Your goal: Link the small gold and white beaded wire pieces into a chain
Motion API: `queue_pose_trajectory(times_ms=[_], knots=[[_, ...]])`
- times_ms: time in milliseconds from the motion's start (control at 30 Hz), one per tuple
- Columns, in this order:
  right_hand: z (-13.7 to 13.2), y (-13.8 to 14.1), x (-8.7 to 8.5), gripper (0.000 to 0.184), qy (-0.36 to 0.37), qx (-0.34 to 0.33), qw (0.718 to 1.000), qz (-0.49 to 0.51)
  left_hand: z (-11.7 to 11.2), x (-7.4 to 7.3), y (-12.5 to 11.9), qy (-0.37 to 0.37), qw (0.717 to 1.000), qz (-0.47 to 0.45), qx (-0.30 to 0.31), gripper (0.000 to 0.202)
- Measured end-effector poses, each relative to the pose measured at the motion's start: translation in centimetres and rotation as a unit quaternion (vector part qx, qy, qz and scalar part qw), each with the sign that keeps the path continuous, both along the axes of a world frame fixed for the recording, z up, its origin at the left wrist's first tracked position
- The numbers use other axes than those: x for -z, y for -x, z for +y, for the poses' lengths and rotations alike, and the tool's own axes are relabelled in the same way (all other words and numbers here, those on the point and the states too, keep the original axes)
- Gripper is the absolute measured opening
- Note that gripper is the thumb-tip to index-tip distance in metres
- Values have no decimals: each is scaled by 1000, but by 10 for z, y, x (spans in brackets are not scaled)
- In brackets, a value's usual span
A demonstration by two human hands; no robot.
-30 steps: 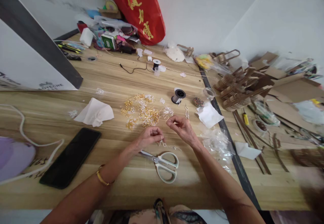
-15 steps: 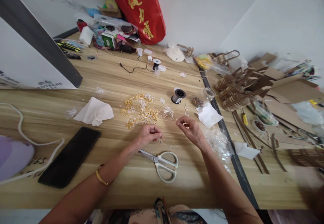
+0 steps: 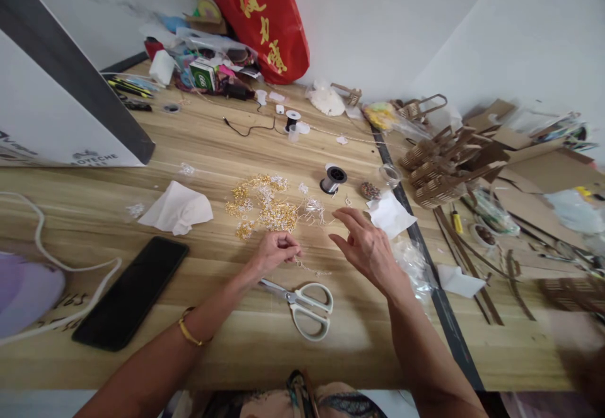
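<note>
My left hand (image 3: 278, 249) pinches one end of a thin beaded chain (image 3: 314, 271), whose rest trails to the right on the wooden table. To the right, my right hand (image 3: 362, 241) hovers with thumb and fingers apart, holding nothing I can see. A fine thread or wire seems to run between the hands, too thin to trace. Beyond my left hand lies a pile of gold and clear beads (image 3: 278, 213), with short silvery pieces (image 3: 313, 210) at its right. White-handled scissors (image 3: 309, 307) lie below the hands, and a spool of wire (image 3: 333, 179) stands farther back.
A black phone (image 3: 131, 292) and a crumpled tissue (image 3: 177, 209) are on the left. Clear plastic bags (image 3: 416, 263), white paper (image 3: 390, 214) and a bag of dark beads (image 3: 370, 190) lie on the right. Small woven baskets (image 3: 435, 172) stand beyond the dark table seam.
My right hand has opened from a pinch, its fingers spreading, and has shifted slightly to the right. My left hand stays in place, still pinching the chain.
</note>
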State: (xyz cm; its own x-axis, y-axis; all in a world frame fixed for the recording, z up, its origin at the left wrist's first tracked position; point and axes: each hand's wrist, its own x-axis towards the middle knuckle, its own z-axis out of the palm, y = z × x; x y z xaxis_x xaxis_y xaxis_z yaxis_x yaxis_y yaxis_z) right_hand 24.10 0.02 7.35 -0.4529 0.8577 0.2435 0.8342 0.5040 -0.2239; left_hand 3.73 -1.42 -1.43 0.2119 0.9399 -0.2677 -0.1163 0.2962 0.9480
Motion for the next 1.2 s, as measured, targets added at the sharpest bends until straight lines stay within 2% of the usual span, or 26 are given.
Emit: queue_pose_trajectory(times_ms=[100, 200, 333, 433, 600, 833, 1000, 1200], knots=[[-8, 8, -10, 34, -9, -12, 1000, 6, 0, -1, 0, -17, 1000, 15, -1, 10], [-13, 16, -11, 30, 22, -49, 997, 63, -1, -2, 0, -29, 999, 28, 5, 9], [-7, 26, 7, 31, 102, -147, 980, 90, -1, -3, 0, -30, 999, 30, 4, 8], [2, 30, 25, 27, 139, -177, 971, 76, 0, -3, 0, -28, 999, 20, -2, 9], [12, 28, 44, 15, 169, -179, 962, 120, 0, -1, 1, -24, 1000, 10, -4, 9], [11, 24, 53, 11, 250, -182, 929, 201, 2, -3, 2, -31, 999, 24, -16, 5], [11, 24, 59, 16, 224, -184, 933, 214, 3, -2, 2, -25, 999, 23, -18, 6], [14, 22, 64, 12, 222, -192, 934, 204, 3, -1, 1, -20, 999, 28, -15, 8]])
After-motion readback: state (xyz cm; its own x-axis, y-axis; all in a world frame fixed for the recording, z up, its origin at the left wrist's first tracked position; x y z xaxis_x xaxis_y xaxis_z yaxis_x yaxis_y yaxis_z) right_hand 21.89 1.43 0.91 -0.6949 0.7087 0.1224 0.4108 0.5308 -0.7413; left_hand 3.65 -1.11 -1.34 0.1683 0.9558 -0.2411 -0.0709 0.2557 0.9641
